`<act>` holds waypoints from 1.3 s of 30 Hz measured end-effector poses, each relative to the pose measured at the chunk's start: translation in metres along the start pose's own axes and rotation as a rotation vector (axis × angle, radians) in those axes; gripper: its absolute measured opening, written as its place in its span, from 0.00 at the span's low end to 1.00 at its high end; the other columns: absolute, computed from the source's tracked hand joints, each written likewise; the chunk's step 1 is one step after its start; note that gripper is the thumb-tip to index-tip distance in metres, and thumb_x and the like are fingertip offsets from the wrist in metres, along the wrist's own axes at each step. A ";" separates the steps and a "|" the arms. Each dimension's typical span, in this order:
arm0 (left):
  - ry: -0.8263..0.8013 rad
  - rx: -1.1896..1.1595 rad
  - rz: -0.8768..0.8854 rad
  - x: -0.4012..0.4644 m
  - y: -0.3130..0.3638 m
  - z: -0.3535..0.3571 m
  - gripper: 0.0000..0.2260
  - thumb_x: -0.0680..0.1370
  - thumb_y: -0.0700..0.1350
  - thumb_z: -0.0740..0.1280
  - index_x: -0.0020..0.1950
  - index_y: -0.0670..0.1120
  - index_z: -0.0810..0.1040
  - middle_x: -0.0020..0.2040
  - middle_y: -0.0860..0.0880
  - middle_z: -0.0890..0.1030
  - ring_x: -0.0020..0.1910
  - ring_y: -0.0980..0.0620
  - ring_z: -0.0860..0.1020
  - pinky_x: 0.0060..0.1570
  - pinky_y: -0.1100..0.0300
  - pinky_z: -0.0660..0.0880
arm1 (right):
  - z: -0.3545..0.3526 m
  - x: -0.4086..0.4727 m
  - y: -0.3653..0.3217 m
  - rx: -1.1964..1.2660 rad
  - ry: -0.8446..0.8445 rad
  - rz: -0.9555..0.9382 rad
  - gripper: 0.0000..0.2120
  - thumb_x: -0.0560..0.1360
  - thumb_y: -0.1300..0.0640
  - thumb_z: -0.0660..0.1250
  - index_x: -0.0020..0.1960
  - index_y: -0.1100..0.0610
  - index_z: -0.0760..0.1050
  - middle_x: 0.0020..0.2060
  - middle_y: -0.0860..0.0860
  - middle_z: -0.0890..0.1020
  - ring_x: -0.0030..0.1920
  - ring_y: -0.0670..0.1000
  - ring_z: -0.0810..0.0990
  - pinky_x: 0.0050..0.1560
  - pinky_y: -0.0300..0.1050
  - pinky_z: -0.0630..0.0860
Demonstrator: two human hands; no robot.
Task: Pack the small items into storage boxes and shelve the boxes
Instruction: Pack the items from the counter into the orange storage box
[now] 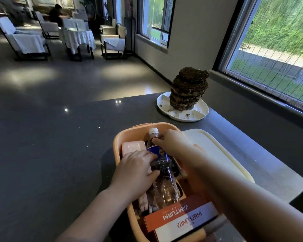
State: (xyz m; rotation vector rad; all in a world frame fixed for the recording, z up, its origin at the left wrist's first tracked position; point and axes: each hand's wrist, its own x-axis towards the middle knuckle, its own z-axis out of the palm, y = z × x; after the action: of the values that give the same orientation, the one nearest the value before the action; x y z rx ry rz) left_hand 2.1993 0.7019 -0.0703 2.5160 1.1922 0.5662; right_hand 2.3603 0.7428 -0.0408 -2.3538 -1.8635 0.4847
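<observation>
Lying in the orange box (pixel 117 142), bottle (pixel 162 182); both hands' grip around it.

Dark counter (pixel 51 145), glossy grey floor (pixel 59 75). Windows (pixel 278 49) at 2 o'clock, greenery outside. White-draped chairs (pixel 24 39) and table (pixel 77 37) at 11 o'clock. Grey wall (pixel 191 32).

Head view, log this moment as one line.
both hands on bottle | left hand | right hand | in orange box | lid off

Both hands, left hand (pixel 136 170) and right hand (pixel 171 142), grip a clear plastic water bottle (pixel 162 173) (white cap) lying in an orange plastic storage box (pixel 120 137).
</observation>
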 end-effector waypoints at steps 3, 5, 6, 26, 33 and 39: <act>0.010 -0.016 0.004 0.001 0.000 -0.001 0.16 0.75 0.56 0.65 0.61 0.56 0.74 0.57 0.59 0.75 0.58 0.58 0.72 0.62 0.57 0.69 | 0.004 0.001 -0.005 0.006 -0.029 -0.022 0.14 0.81 0.50 0.58 0.53 0.58 0.77 0.45 0.55 0.79 0.44 0.54 0.77 0.44 0.47 0.72; 0.020 -0.026 0.004 0.001 0.000 -0.001 0.15 0.75 0.55 0.66 0.60 0.56 0.74 0.56 0.59 0.76 0.57 0.58 0.73 0.61 0.58 0.69 | 0.003 -0.003 -0.007 -0.150 -0.069 -0.083 0.11 0.81 0.55 0.57 0.61 0.56 0.73 0.52 0.55 0.79 0.50 0.56 0.78 0.50 0.49 0.77; 0.025 -0.031 0.002 0.001 0.000 0.000 0.15 0.75 0.55 0.66 0.61 0.55 0.74 0.57 0.59 0.76 0.58 0.58 0.72 0.61 0.58 0.69 | 0.004 -0.003 -0.005 -0.193 -0.073 -0.120 0.15 0.81 0.58 0.58 0.67 0.54 0.69 0.57 0.56 0.76 0.54 0.57 0.78 0.52 0.51 0.78; 0.089 -0.179 0.043 0.018 -0.008 -0.015 0.13 0.76 0.46 0.67 0.61 0.53 0.79 0.62 0.57 0.75 0.59 0.59 0.72 0.62 0.58 0.68 | 0.002 -0.083 0.027 0.411 0.261 -0.064 0.16 0.80 0.49 0.60 0.68 0.45 0.70 0.56 0.40 0.75 0.56 0.42 0.74 0.49 0.34 0.70; 0.033 -0.028 -0.038 0.081 -0.052 -0.036 0.19 0.80 0.40 0.59 0.71 0.49 0.69 0.71 0.50 0.69 0.69 0.50 0.67 0.67 0.55 0.64 | 0.052 -0.183 0.032 0.043 0.409 0.042 0.18 0.77 0.41 0.54 0.64 0.39 0.73 0.60 0.35 0.76 0.64 0.39 0.73 0.69 0.41 0.58; -0.123 0.118 -0.105 0.078 -0.064 -0.015 0.24 0.81 0.46 0.57 0.76 0.52 0.56 0.75 0.52 0.62 0.72 0.46 0.61 0.67 0.47 0.62 | 0.085 -0.206 0.007 0.243 0.726 0.221 0.24 0.71 0.46 0.54 0.60 0.52 0.80 0.66 0.54 0.76 0.69 0.56 0.69 0.70 0.62 0.59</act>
State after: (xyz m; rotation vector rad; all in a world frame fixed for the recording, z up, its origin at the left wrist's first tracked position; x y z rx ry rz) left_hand 2.1944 0.8036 -0.0673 2.5242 1.3379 0.3197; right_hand 2.2995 0.5330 -0.0853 -2.1603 -1.1578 -0.1268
